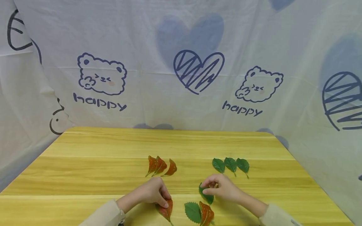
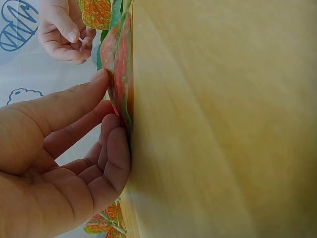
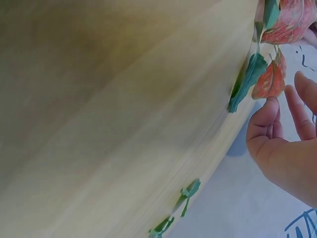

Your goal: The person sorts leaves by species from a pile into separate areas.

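Your right hand (image 1: 223, 188), loosely bent and holding nothing, hovers over the green leaf (image 1: 208, 198), long axis far-left to near-right on the worktop (image 1: 99, 172); your left hand (image 1: 154, 191) pinches the red leaf (image 1: 167, 211) left of it.

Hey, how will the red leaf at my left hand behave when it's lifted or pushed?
The red leaf looks thin in the left wrist view, so it's probably light. Its bowed surface suggests some springiness. Broad rather than round, it would likely slide, not roll.
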Demonstrator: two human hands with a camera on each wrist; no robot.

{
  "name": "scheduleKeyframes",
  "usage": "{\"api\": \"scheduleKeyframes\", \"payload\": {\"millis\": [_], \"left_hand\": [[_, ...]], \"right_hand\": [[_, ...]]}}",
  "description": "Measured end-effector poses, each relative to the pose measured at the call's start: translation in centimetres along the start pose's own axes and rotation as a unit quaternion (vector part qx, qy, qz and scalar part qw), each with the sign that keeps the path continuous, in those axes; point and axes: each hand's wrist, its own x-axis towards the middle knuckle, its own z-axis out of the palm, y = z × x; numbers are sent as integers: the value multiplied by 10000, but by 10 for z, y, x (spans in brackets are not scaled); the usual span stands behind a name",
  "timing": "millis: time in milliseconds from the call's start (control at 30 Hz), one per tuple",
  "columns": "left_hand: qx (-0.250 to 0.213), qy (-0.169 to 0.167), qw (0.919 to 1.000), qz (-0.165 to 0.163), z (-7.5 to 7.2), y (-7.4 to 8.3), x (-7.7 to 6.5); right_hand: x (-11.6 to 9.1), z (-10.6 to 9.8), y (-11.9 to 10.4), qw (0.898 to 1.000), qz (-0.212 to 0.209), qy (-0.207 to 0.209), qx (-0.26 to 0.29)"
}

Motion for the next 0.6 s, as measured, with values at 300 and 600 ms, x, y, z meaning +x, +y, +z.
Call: {"api": "scheduleKeyframes", "payload": {"millis": [300, 600], "left_hand": [[-22, -13, 10000, -5, -1, 0, -1], [-2, -4, 10000, 9, -1, 1, -1]], "right_hand": [[3, 9, 1, 9984, -357, -396, 177], [5, 14, 1, 9930, -728, -892, 247]]}}
